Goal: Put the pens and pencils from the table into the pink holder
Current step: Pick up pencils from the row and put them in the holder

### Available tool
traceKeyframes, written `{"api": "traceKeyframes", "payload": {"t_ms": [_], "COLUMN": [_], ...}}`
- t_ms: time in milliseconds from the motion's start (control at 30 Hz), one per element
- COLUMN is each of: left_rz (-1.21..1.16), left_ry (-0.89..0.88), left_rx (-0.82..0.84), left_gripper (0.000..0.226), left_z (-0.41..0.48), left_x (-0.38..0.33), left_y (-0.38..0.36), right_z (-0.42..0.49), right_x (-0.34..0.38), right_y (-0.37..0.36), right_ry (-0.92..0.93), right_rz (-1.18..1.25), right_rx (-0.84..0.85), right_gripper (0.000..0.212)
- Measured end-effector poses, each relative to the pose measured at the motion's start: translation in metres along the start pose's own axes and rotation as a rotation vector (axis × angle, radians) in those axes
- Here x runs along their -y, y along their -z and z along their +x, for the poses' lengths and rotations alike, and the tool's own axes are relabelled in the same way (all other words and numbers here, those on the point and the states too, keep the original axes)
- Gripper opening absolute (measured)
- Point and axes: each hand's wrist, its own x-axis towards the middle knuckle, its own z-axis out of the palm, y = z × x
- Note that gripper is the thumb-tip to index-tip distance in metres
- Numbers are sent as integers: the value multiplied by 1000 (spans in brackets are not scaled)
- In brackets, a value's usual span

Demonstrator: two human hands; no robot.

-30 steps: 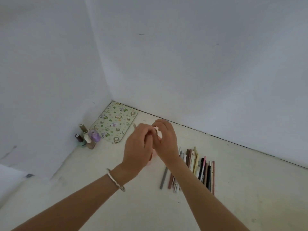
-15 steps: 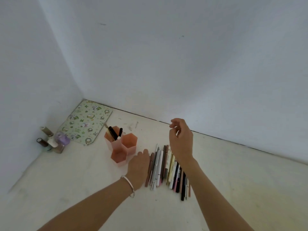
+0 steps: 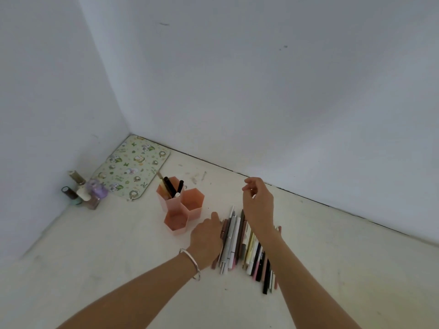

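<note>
Pink holder (image 3: 184,208) stands on the table (image 3: 114,245). It has three hexagon cups. The back-left cup has a few pens (image 3: 170,186) standing in it, leaning; the other two cups look bare inside.

Row of pens and pencils (image 3: 240,243) lies flat, side by side, just right of the holder and a bit nearer the camera.

Left hand (image 3: 206,238), with a bracelet (image 3: 191,263) on the wrist, sits between the holder and the row, touching the row's left edge. One finger points forward and the rest are hidden under the back of the hand, so I can't tell if it grips a pen.

Right hand (image 3: 257,203) hangs above the far end of the row, right of the holder, fingers loosely curled. There's a small pale spot at the fingertips, but I can't tell if it's holding anything.

Behind-left of the holder, a patterned mat (image 3: 133,168) lies in the wall corner. Left of the holder, a cluster of small bottles (image 3: 83,192) stands by the wall.
</note>
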Motion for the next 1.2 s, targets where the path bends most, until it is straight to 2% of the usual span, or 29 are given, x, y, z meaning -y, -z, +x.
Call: {"api": "traceKeyframes", "payload": {"t_ms": [100, 167, 267, 367, 433, 533, 633, 800, 933, 1100, 1200], "left_rz": [-209, -385, -525, -647, -703, -785, -808, -857, -814, -823, -847], "left_ry": [-38, -100, -160, -189, -210, -189, -126, -84, -99, -92, -110], "left_rx": [-111, -172, -285, -378, -474, -671, -800, -817, -804, -795, -840], "left_gripper": [45, 59, 72, 69, 67, 64, 60, 59, 59, 59, 60], "left_z": [-1, -5, -9, -12, -12, -10, -12, -20, -27, -29, -28], "left_x": [-4, -6, -3, 6, 16, 37, 59, 75, 76, 76, 78], "left_y": [27, 56, 98, 129, 144, 166, 183, 184, 179, 177, 179], "right_z": [12, 20, 21, 16, 12, 19, 31, 20, 10, 18, 39], "right_x": [-4, -6, -7, -13, -16, -13, -2, 3, -1, 6, 23], "right_y": [-5, -13, -30, -43, -47, -39, -27, -45, -68, -62, -33], "right_ry": [-27, -54, -21, 11, -19, -60, -32, -78, -100, -121, -142], "right_rz": [-159, -380, -657, -822, -806, -621, -541, -725, -748, -636, -452], "right_rx": [79, 212, 364, 432, 443, 376, 296, 418, 430, 420, 270], "right_gripper": [23, 26, 28, 29, 27, 16, 19, 26, 26, 12, 16]}}
